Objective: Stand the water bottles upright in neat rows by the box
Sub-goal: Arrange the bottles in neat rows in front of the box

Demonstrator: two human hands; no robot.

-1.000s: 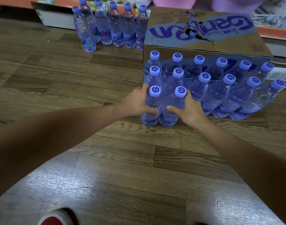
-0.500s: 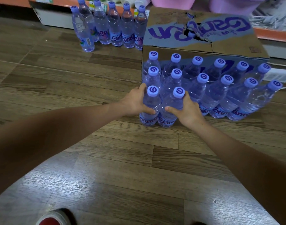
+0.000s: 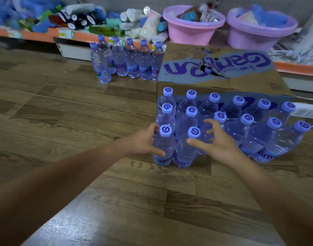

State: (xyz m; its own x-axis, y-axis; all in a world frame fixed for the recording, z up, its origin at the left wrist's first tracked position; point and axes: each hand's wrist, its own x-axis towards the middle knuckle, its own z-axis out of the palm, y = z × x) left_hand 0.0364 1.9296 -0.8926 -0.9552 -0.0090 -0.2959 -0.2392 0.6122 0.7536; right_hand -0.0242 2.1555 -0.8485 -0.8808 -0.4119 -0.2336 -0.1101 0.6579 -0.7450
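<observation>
The right hand point(image 3: 217, 144) now spreads open, off the 2 front clear plastic, purple-capped water bottles point(image 3: 185, 148) it gripped 0.5 seconds ago, while the left hand point(image 3: 145, 141) still cups the leftmost, both upright against the brown cardboard box point(image 3: 223, 80), suggesting this pair is placed.

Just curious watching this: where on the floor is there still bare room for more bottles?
Bare floor lies left of the rows, up to the far bottles, and in front, right of the two front bottles. Crowded: against the box and shelf.
</observation>
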